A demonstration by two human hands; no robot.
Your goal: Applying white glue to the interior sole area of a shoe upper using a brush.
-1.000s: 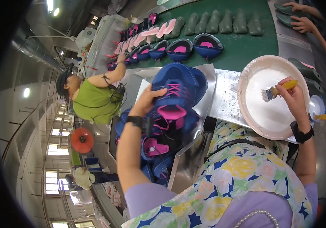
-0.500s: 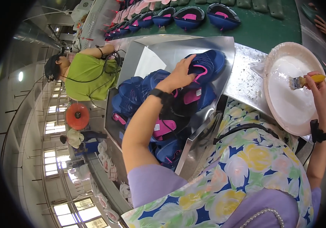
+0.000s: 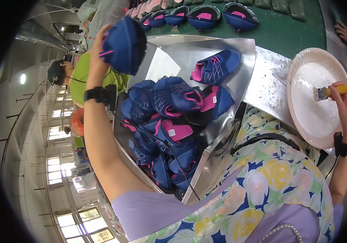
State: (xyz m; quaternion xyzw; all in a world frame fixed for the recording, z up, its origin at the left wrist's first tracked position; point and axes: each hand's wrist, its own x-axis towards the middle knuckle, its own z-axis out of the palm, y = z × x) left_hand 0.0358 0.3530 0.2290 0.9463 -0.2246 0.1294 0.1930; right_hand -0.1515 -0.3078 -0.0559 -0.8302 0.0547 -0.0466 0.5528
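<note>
Raised at the upper left, my left hand (image 3: 97, 60) grips a blue shoe upper (image 3: 125, 45) with pink trim, its dark underside facing right. Below it, a metal tray (image 3: 240, 52) holds a heap of blue and pink shoe uppers (image 3: 177, 95). A single laced upper (image 3: 218, 67) lies apart from the heap near the tray's right end. My right hand (image 3: 341, 97) closes on a paintbrush (image 3: 329, 92) with a yellow handle. Its bristles hover over or touch white liquid in a round pale basin (image 3: 294, 109); I cannot tell which.
Across the far side runs a green conveyor belt (image 3: 270, 34) carrying a row of blue uppers (image 3: 204, 18). A white sheet (image 3: 163, 65) lies in the tray. A co-worker in a green top (image 3: 78, 81) stands at left; another person's hand (image 3: 345, 32) shows at far right.
My left hand has left the laced upper in the tray and swung up and left, now holding a blue upper. The brush stays over the basin, shifted slightly.
</note>
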